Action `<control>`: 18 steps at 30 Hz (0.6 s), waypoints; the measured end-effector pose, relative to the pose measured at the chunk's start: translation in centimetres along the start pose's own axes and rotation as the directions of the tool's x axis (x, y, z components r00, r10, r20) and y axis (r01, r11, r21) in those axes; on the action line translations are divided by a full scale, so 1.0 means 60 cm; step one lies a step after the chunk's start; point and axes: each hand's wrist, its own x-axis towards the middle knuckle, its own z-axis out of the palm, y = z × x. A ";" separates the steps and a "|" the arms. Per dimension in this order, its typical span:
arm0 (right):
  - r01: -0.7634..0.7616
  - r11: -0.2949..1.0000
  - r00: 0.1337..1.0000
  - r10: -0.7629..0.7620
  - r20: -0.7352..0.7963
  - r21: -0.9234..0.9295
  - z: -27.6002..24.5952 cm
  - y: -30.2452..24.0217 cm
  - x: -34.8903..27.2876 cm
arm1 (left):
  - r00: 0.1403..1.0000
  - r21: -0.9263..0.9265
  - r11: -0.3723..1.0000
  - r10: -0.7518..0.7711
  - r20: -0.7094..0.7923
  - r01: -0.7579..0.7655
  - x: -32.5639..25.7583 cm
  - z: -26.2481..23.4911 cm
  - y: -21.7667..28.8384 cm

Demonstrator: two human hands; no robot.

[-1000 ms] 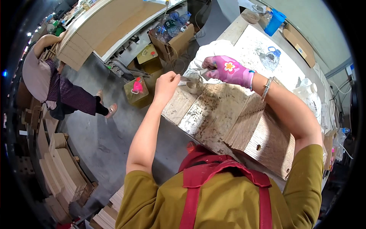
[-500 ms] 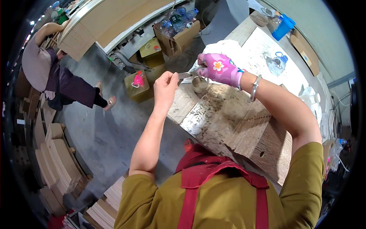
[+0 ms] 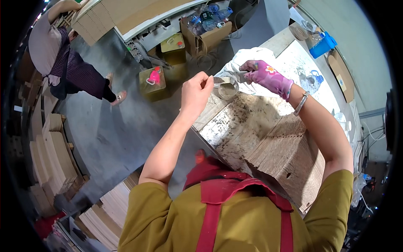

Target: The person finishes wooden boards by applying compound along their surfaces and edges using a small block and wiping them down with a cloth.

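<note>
Head view: left hand [image 3: 196, 95] bare, closed with thumb and fingertips pinching a blade [image 3: 218, 80]. Blade's long axis runs roughly left to right, free end pointing right, at the rim of the clear cup [image 3: 227, 90]. Cup sits near the left edge of the bench [image 3: 208, 115], between the hands. Right hand [image 3: 267, 78], pink-gloved, fingers curled beside the white cloth [image 3: 247, 63]; cannot tell whether it grips anything. Gap separates the two hands. Bench edge slants down-right from below the left wrist; floor [image 3: 126, 126] stretches left of it toward a board stack [image 3: 56, 155]. Two cans [image 3: 153, 86] stand on the floor beyond the left hand. Pale label on the cardboard [image 3: 341, 77] at right, dark green one on a bottle [image 3: 207, 19]; lettering too small to read.
</note>
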 end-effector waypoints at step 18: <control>0.015 1.000 0.996 -0.016 -0.090 -0.014 0.014 -0.007 0.001 | 0.979 0.290 0.935 0.202 0.036 -0.204 -0.007 0.018 0.027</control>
